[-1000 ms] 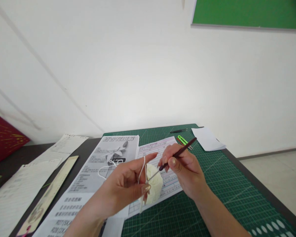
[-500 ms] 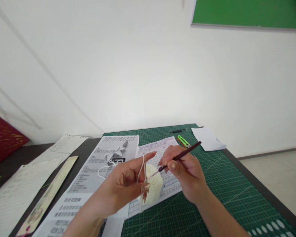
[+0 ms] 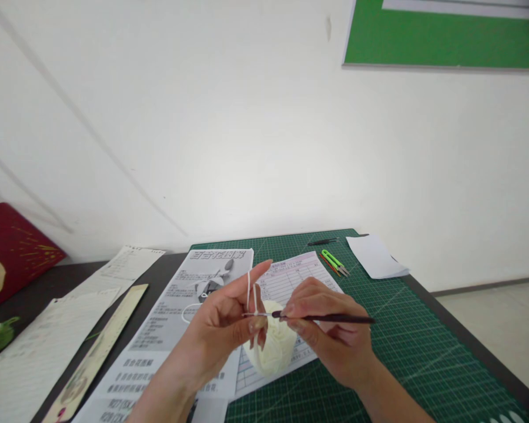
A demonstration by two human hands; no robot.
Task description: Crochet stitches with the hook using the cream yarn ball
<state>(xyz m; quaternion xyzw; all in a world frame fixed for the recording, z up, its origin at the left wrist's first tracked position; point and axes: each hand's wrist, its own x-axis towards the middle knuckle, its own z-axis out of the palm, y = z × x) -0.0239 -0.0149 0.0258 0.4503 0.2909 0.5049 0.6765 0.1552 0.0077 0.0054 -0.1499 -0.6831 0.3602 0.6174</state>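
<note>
My right hand [image 3: 332, 329] is closed round a crochet hook [image 3: 344, 318] with a dark handle and a thin metal shaft. The hook lies level, and its metal end reaches to the yarn at my left fingertips. White yarn [image 3: 248, 288] runs over the raised index finger of my left hand [image 3: 223, 320]. Thumb and other fingers of that hand pinch the yarn where the hook's shaft crosses it. Just behind both hands sits a cream yarn ball [image 3: 275, 346], partly hidden by the fingers.
A printed pattern sheet [image 3: 158, 335] and a lined form [image 3: 321, 273] lie on the green cutting mat [image 3: 405, 346]. Green thread snips [image 3: 334, 261], a black pen-like tool [image 3: 323, 241] and white paper [image 3: 377, 257] are farther back. A long bookmark-like strip [image 3: 99, 352] and handwritten sheets [image 3: 48, 341] lie left.
My right hand has turned the hook from a slant to nearly level, its shaft now across the yarn at my left fingertips. The camera view has shifted slightly.
</note>
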